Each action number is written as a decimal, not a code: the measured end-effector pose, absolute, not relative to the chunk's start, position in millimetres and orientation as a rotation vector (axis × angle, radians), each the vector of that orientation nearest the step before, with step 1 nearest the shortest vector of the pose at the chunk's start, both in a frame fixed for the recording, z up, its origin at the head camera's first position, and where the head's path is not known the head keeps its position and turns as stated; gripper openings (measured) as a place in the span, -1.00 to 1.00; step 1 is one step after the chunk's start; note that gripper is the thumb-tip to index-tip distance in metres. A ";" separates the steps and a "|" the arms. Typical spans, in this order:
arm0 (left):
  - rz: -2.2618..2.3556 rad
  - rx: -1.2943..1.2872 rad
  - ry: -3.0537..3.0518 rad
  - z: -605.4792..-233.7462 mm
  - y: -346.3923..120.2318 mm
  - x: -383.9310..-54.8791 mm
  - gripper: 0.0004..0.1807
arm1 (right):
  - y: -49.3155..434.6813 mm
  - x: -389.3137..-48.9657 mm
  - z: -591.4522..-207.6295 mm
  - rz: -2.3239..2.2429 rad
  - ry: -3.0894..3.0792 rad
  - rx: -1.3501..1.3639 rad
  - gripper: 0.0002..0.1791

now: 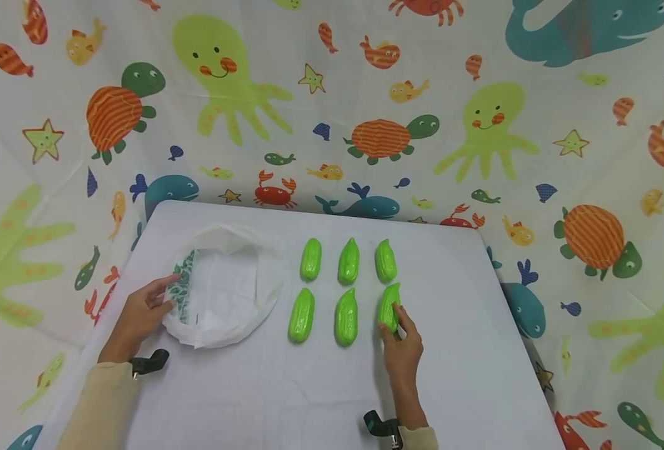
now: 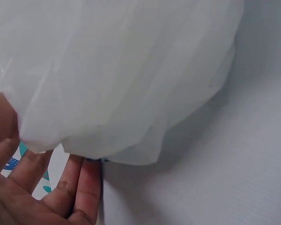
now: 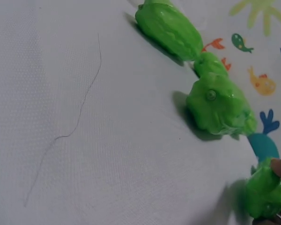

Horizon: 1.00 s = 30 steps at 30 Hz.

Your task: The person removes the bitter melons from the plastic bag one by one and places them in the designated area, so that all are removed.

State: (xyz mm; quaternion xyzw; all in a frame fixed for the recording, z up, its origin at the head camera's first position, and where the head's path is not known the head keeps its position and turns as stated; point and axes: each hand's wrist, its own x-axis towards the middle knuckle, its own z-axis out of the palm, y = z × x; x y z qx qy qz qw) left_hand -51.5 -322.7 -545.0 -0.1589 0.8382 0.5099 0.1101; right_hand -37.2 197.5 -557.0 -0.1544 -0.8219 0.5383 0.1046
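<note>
A white plastic bag [image 1: 264, 306] lies with its mouth spread wide on the left of the table, a green leaf print [image 1: 183, 287] showing at its left side. My left hand [image 1: 143, 312] grips the bag's left rim; in the left wrist view the bag's film [image 2: 107, 79] partly covers the fingers. My right hand [image 1: 404, 350] pinches a shiny green cucumber-like toy vegetable [image 1: 389, 306] at the near right, between thumb and fingers. Whether it is lifted off the table I cannot tell. Partly cut off, the same vegetable [image 3: 264, 192] appears in the right wrist view.
Several matching vegetables lie in two rows right of the bag, among them one in front [image 1: 346, 317] and one behind [image 1: 385, 261]. A white cloth covers the table [image 1: 287, 400]. A curtain with sea animals [image 1: 309, 156] hangs behind it.
</note>
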 end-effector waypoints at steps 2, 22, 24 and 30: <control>1.494 -0.467 2.461 -545.0 -322.9 -52.3 -0.32 | 197.7 -37.0 -560.3 1.589 -2.462 -0.484 -0.34; 1.512 -0.549 2.483 -544.3 -326.6 -43.5 -0.37 | 191.3 -28.1 -559.6 1.393 -2.506 -0.468 -0.33; 1.507 -0.588 2.510 -542.4 -323.4 -42.8 -0.38 | 193.6 -31.4 -557.0 1.334 -2.531 -0.456 -0.33; 1.251 -0.609 2.863 -527.2 -310.0 -49.4 -0.43 | 203.7 -42.5 -554.0 1.192 -2.643 -0.408 -0.28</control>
